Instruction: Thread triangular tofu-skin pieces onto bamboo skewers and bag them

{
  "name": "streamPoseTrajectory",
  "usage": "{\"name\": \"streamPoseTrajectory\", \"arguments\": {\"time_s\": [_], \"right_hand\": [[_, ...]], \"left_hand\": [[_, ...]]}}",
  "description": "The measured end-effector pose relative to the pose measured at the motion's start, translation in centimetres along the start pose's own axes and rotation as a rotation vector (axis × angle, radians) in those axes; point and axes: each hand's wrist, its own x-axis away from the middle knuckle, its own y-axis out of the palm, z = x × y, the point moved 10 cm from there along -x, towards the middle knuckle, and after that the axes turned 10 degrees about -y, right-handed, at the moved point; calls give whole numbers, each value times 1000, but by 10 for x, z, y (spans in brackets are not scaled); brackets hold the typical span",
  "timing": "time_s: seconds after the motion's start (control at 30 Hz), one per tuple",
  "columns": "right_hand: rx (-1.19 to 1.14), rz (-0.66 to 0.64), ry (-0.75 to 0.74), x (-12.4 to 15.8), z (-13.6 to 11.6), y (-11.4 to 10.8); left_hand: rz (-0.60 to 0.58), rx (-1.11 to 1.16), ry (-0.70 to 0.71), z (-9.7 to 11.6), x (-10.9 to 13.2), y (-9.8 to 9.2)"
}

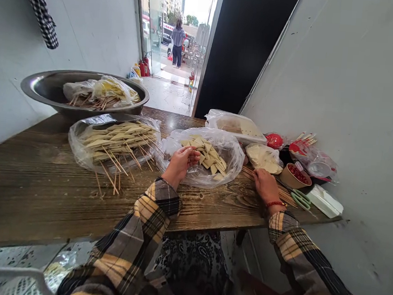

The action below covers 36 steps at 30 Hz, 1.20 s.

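My left hand (182,161) is over the left side of an open plastic bag (234,164) of cut, pale yellow tofu skin pieces (209,157). Its fingers are curled together, and what they hold, if anything, is hidden. On the right, my right hand (266,186) has its fingers closed at a pile of thin wooden skewers (286,197) lying on the table. Left of my left hand, threaded tofu skin skewers (121,138) are heaped on another plastic bag (76,139), their bare stick ends pointing toward me.
A large metal basin (33,88) with bagged skewers stands at the back left of the wooden table (41,189). To the right are a wrapped tray (238,126), a bagged pale stack (264,158), a paper tub (295,176), green-handled scissors (301,199) and a white packet (325,201). Outside stands a person (177,42).
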Motion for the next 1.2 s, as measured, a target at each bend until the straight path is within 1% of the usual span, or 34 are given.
{"name": "streamPoseTrajectory", "arguments": {"time_s": [0.13, 0.3, 0.4, 0.53, 0.67, 0.77, 0.83, 0.9, 0.97, 1.07, 1.2], "right_hand": [[-6, 33, -20, 6, 0, -8], [-39, 41, -100, 12, -20, -10], [-46, 65, -121, 13, -31, -10], [-53, 123, -136, 15, -37, -16], [-54, 195, -134, 18, -32, -35], [-43, 292, -118, 17, -31, -59], [-91, 379, -117, 13, -36, -77], [-200, 446, -114, 5, -45, -90], [-309, 459, -81, -7, -57, -94], [-375, 364, -68, -38, -84, -89], [-296, 190, -138, -97, -125, -80]], "left_hand": [[8, 12, 3, -1, -2, -2], [8, 33, 16, -2, -4, -5], [-3, 43, 15, -2, -4, -3], [-15, 52, 23, -2, -3, -1], [41, 95, 65, 3, -3, -8], [81, 112, 86, 6, -2, -14], [95, 111, 81, 6, -2, -16], [93, 99, 70, 5, -2, -16], [81, 82, 64, 4, -2, -14], [49, 64, 49, 0, -1, -9], [9, 47, -3, -9, 2, 0]]}}
